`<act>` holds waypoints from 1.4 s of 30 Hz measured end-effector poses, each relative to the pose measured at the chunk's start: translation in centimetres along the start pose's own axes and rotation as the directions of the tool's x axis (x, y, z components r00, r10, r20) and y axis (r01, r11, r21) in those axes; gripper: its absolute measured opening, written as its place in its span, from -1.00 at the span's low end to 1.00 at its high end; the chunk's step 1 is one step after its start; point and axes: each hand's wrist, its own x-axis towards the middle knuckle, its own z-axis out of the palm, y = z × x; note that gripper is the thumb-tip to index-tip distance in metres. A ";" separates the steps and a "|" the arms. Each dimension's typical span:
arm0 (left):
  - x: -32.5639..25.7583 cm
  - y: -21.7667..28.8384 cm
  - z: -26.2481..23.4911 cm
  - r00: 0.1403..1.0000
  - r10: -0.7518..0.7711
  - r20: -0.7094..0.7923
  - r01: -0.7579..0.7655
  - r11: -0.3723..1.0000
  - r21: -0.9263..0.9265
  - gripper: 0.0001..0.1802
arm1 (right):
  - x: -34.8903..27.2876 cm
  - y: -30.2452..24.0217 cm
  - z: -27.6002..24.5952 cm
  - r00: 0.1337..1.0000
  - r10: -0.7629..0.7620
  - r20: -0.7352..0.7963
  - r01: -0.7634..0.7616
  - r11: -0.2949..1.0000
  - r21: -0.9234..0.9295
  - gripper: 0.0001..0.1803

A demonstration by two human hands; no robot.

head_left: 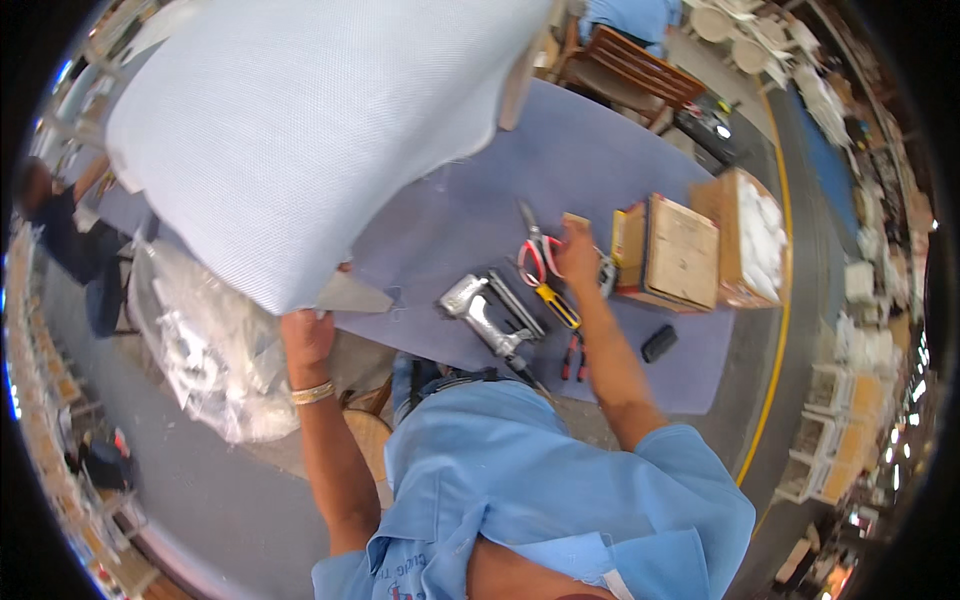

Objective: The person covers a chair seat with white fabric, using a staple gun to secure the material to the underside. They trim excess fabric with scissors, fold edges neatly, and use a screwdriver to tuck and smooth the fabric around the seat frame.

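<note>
My left hand (305,335) grips the lower edge of a large padded panel (300,130) covered in pale blue-white mesh fabric and holds it tilted up over the table's left side. My right hand (578,255) reaches out over the purple table top (600,160), resting among tools beside red-handled scissors (540,255) and a small yellow block (576,218). Its fingers are hidden behind the back of the hand. A silver pneumatic stapler (485,310) lies between my two hands, near the table's front edge.
A yellow-handled screwdriver (555,305), red pliers (572,355) and a black object (658,343) lie by my right forearm. Two cardboard boxes (680,255) (748,235) stand at the right. A clear plastic bag (215,340) sits left, with another person (60,235) beyond it. A wooden chair (630,70) stands behind the table.
</note>
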 end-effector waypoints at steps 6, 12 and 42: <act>0.3 -0.4 -0.3 0.991 -0.048 -0.122 0.096 0.897 0.431 -0.55 | 5.8 4.3 -0.8 0.975 -0.112 0.193 0.175 0.922 -0.345 -0.71; 0.8 2.3 2.1 0.998 -0.059 0.008 0.059 0.967 -0.247 -0.01 | 5.9 0.0 -3.7 0.923 -0.280 0.265 0.248 0.958 0.146 -0.80; 0.5 4.5 3.0 0.997 -0.043 0.063 0.056 0.975 -0.217 -0.38 | -11.2 -33.8 -16.1 0.691 -0.672 -0.267 0.694 0.514 0.504 -0.79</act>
